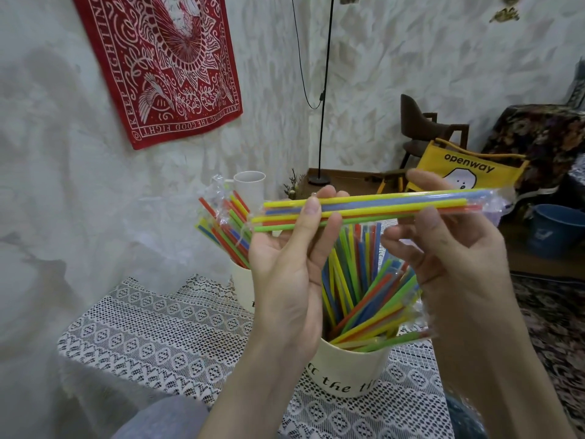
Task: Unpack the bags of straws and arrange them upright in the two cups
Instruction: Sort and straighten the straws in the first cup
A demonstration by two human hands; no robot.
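While level, both hands (pixel 364 248) around straws (pixel 364 205)

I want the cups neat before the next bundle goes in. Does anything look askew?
Yes. In the near cup several straws still in clear wrap lean far right, almost flat over the rim. The far cup holds wrapped straw bags splayed left. Both hands hold another bundle level above them.

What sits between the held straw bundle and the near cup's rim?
Head view: loose straws standing in the near cup, fanning up toward the held bundle. The left hand and right hand flank them.
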